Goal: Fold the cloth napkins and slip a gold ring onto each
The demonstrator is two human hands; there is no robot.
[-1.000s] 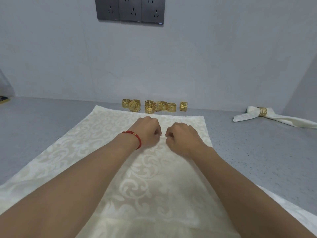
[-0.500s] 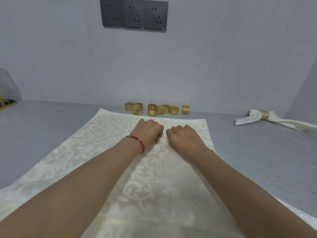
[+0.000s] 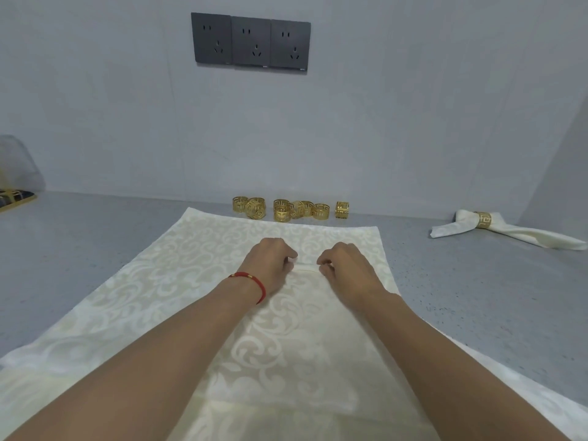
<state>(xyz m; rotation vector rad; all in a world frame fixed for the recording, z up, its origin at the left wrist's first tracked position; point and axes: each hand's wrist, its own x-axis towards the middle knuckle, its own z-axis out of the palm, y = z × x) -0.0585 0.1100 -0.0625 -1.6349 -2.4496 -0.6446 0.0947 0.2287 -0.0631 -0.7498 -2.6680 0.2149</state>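
Observation:
A cream napkin (image 3: 178, 281) with a scroll pattern lies spread flat on the grey counter (image 3: 79, 249). My left hand (image 3: 270, 265), with a red cord at the wrist, and my right hand (image 3: 346, 272) sit side by side near the cloth's middle. Both pinch up a small ridge of fabric between their fingertips. Several gold rings (image 3: 286, 210) stand in a loose row against the wall, just beyond the napkin's far edge. A finished napkin (image 3: 509, 232) with a gold ring (image 3: 483, 219) around it lies at the far right.
A triple dark socket plate (image 3: 251, 43) is on the wall above. At the far left edge sit a dark tray with gold trim (image 3: 16, 198) and a clear bag (image 3: 19, 163). A side wall closes the right end of the counter.
Both hands have drawn slightly toward me and a little apart, lifting a small fold of cloth between them. The view has tilted upward, showing more wall.

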